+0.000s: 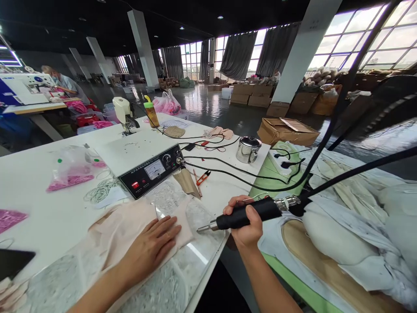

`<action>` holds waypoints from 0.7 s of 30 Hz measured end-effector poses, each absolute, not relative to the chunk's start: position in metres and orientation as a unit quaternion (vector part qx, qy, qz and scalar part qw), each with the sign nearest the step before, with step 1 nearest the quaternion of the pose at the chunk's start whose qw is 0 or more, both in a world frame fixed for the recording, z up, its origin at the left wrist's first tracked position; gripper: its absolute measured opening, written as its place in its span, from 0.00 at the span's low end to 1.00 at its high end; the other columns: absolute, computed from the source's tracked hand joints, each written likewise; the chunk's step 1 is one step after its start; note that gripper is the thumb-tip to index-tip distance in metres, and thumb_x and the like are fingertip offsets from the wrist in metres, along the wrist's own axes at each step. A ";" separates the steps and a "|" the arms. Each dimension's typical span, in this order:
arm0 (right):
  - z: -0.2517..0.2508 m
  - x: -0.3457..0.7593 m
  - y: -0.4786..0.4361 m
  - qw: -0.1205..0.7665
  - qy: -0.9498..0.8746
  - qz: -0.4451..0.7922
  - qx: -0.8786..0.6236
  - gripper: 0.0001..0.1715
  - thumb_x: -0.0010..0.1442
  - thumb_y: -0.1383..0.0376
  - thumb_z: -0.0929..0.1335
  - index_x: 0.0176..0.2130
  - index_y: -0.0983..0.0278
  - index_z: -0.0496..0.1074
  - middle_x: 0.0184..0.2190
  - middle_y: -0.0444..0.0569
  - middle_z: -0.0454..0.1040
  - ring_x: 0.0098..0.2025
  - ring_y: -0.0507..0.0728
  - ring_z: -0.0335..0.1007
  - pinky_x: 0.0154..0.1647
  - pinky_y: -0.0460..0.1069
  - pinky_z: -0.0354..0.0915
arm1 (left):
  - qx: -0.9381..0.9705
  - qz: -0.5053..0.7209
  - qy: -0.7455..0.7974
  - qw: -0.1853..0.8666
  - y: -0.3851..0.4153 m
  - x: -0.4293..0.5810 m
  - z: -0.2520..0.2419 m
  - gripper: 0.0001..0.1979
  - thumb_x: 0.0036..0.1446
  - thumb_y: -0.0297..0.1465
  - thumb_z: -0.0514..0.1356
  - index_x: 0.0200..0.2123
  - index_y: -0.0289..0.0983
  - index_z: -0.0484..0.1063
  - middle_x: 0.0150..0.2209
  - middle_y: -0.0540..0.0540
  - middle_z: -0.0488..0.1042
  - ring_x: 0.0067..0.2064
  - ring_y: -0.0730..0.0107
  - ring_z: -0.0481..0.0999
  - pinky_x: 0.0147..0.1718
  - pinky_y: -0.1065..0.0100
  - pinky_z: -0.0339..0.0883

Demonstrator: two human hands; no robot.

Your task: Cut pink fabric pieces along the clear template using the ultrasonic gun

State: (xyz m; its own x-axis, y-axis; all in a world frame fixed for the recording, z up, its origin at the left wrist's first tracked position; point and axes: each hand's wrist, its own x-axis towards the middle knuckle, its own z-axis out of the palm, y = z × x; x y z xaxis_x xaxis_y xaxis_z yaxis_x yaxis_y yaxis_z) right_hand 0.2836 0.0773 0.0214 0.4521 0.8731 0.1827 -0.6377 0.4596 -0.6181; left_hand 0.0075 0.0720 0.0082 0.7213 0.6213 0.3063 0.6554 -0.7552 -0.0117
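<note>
My left hand [151,243] lies flat, fingers stretched out, on a piece of pale pink fabric [124,221]. The fabric rests on a clear glossy sheet [169,280] at the table's near edge. My right hand [246,234] is wrapped round a black handheld tool with a metal tip [252,213]. Its tip points left, just beside the fabric's right edge; whether it touches the sheet I cannot tell. A thick black cable leaves the tool's back end. Beyond my hands stands a black control box [154,170] with a dial meter and a lit red switch.
Orange-handled thread snips [203,177] lie behind the tool. A lidded metal mug [248,150] stands near the table's right edge. Bags of pink pieces [70,174] and a coil of cord [106,190] are left. White padded garments [339,230] are piled right. A person [67,82] sits far left.
</note>
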 end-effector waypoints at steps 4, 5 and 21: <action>0.023 0.262 0.082 0.811 -0.243 0.477 -0.237 0.12 0.49 0.56 0.71 0.31 0.61 0.72 0.24 0.42 0.74 0.20 0.52 0.68 0.23 0.49 0.67 | -0.931 -0.137 -0.332 0.066 0.082 0.009 0.009 0.18 0.74 0.34 0.49 0.59 0.43 0.73 0.61 0.43 0.74 0.60 0.58 0.76 0.60 0.53 0.68; 0.025 0.255 0.082 0.806 -0.243 0.486 -0.235 0.12 0.50 0.55 0.71 0.31 0.61 0.72 0.24 0.42 0.74 0.19 0.52 0.68 0.23 0.49 0.67 | -0.931 -0.137 -0.331 0.068 0.083 0.010 0.008 0.18 0.74 0.34 0.49 0.59 0.43 0.73 0.60 0.43 0.75 0.59 0.58 0.76 0.59 0.53 0.68; 0.027 0.296 0.070 0.817 -0.252 0.456 -0.249 0.12 0.51 0.55 0.71 0.32 0.61 0.73 0.25 0.42 0.73 0.20 0.50 0.67 0.23 0.48 0.66 | -0.937 -0.193 -0.289 0.039 0.041 0.023 0.026 0.16 0.75 0.29 0.48 0.53 0.39 0.74 0.49 0.41 0.78 0.50 0.62 0.79 0.48 0.64 0.74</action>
